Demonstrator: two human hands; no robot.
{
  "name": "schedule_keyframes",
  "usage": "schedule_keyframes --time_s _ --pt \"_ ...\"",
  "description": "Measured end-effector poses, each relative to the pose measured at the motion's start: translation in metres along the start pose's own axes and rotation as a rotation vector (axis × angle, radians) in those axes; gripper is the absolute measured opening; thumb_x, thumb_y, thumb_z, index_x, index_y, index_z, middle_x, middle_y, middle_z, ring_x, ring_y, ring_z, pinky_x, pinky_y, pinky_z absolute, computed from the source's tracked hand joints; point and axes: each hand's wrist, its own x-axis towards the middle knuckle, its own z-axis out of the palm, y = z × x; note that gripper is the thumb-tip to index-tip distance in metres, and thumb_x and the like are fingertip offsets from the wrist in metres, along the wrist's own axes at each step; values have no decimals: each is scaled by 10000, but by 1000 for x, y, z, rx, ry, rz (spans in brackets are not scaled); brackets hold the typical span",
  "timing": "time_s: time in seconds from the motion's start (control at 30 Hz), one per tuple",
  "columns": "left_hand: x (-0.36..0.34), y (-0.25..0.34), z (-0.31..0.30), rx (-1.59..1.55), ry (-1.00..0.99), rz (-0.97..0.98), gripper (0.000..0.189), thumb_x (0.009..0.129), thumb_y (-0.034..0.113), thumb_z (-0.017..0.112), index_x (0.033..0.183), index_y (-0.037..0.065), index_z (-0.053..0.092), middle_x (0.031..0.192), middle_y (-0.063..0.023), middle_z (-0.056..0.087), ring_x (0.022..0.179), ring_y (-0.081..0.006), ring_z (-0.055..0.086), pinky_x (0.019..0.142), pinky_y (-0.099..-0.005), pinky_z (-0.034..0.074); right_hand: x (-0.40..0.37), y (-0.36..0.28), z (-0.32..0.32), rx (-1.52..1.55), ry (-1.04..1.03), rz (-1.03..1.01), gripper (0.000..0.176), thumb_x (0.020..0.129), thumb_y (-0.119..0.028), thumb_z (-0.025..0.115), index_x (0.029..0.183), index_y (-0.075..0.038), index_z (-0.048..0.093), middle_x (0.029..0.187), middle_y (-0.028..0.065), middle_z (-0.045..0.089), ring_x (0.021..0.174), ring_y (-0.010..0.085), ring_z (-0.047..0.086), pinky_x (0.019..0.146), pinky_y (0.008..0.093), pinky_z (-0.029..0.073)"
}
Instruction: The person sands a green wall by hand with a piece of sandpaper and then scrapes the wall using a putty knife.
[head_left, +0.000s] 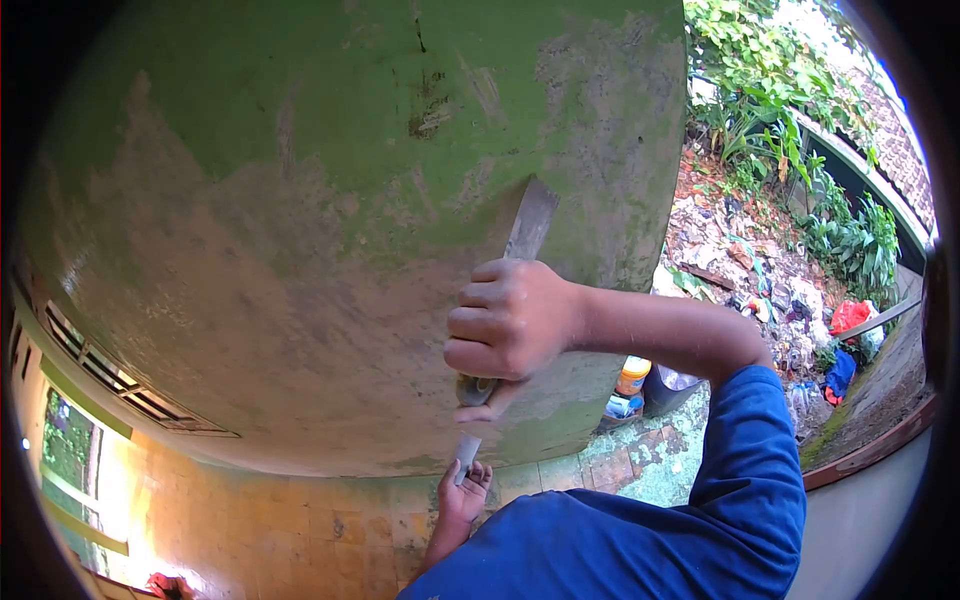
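Note:
My right hand [515, 318] is closed in a fist around the handle of a scraper [532, 220], and the handle's end shows below the fist. Its long, flat grey blade points up and lies at the surface of a wall [330, 230] with patchy green paint and worn, greyish areas. Lower down, my left hand [465, 490] holds a flat, light grey strip [467, 455] between thumb and fingers. That strip points up toward the underside of my right fist; its kind I cannot tell.
Past the wall's right edge stand a bucket with a yellow-orange rim [632, 375] and a dark bin [668, 390]. Littered ground [735, 250] and green plants [760, 90] lie beyond. Brownish floor tiles [300, 520] run below, and a slatted vent [120, 375] is at left.

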Motion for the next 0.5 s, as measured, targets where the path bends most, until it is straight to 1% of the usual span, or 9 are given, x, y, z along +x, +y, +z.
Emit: schedule_keyframes --time_s 0.07,0.13,0.2,0.23,0.27,0.33,0.4,0.47,0.5 --pt "3 1 -2 5 -2 14 211 840 216 607 971 56 573 821 -59 590 814 -187 587 858 -406 458 3 2 0 90 -46 -12 477 757 -564 526 579 -136 414 552 -26 410 469 155 458 425 318 357" --pt "6 2 -1 8 -30 59 193 836 188 612 969 56 568 845 -61 598 813 -188 585 873 -418 456 8 -16 1 100 -44 -69 454 741 -543 541 576 -140 416 549 -27 423 471 156 474 427 315 366" --pt "6 2 -1 5 -53 105 178 832 159 617 967 56 564 869 -62 606 813 -189 584 888 -429 453 9 -25 3 132 -100 -171 436 720 -532 554 573 -145 418 545 -25 430 471 154 488 427 314 375" --pt "4 4 -3 -30 -31 60 179 834 160 613 973 57 565 865 -64 605 816 -187 584 892 -429 451 8 -13 3 83 -72 -164 366 682 -455 575 569 -144 418 543 -28 434 471 148 497 425 312 377" --pt "2 5 -5 -62 -9 13 181 837 160 609 979 58 566 861 -65 605 819 -185 584 895 -430 449 7 2 2 86 -71 -167 366 682 -455 575 569 -144 418 543 -28 434 471 148 497 425 312 377" --pt "1 6 -12 -67 -7 14 182 836 161 609 981 59 566 860 -65 604 821 -185 585 893 -429 448 3 25 -3 39 -181 -76 300 665 -389 564 563 -150 414 541 -34 432 466 140 490 422 308 374" --pt "5 7 -6 -83 -21 20 183 836 162 608 983 60 566 858 -66 603 824 -185 587 891 -428 446 7 4 -8 67 -137 -89 307 664 -382 565 552 -144 406 529 -31 415 457 144 482 418 307 370" --pt "-1 4 4 -43 -45 37 179 832 161 613 975 64 566 849 -65 599 827 -184 588 879 -427 447 10 -17 -10 159 -149 -186 382 682 -443 578 546 -131 404 528 -21 405 446 160 470 417 311 369" --pt "-4 3 11 -35 -22 51 184 829 168 616 971 63 565 836 -62 598 818 -180 588 872 -423 446 11 -16 -9 180 -162 -180 417 698 -471 573 545 -126 394 535 -20 406 443 160 461 416 310 364"
